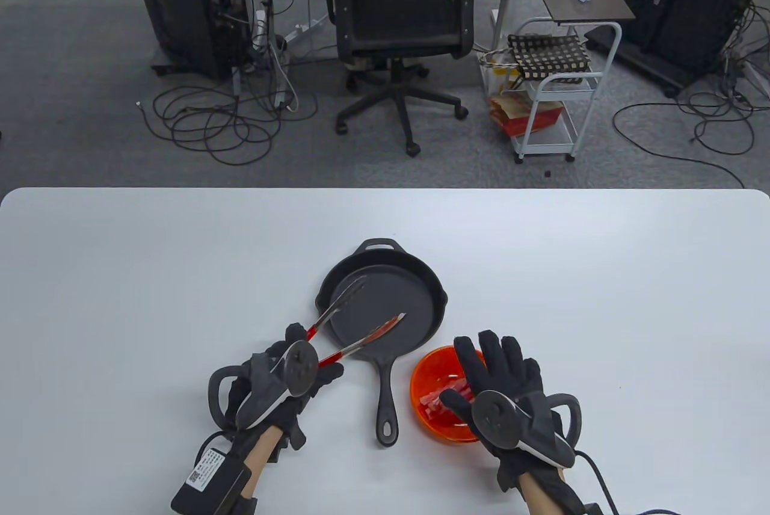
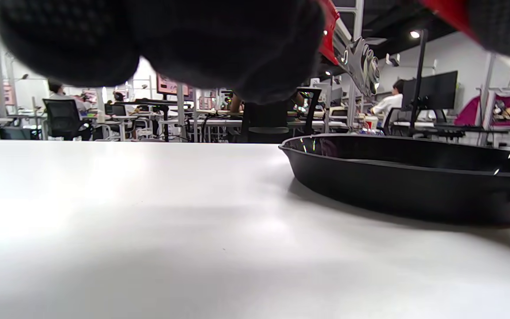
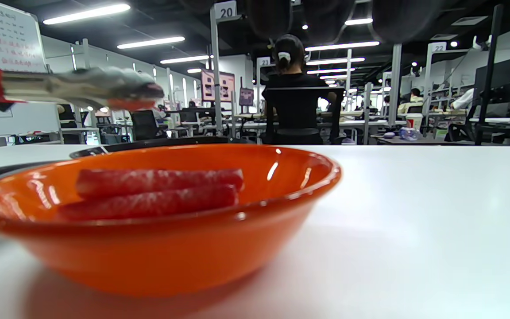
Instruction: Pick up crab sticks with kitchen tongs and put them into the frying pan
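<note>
Table view: high above, looking down and forward over white desk (image 1: pixel 180 274) to the office floor beyond. Left wrist view: just above desk level, level gaze, close beside frying pan (image 2: pixel 414 181) wall. Right wrist view: same low height, very near orange bowl (image 3: pixel 171 248) holding crab sticks (image 3: pixel 157 195). Shared: pan in all three; tongs (image 1: pixel 355 322) in all three; bowl in table and right wrist views.

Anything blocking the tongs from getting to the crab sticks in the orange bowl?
Yes: the right hand is spread over the orange bowl, covering most of the crab sticks. The tongs, held open by the left hand, sit over the frying pan.
</note>
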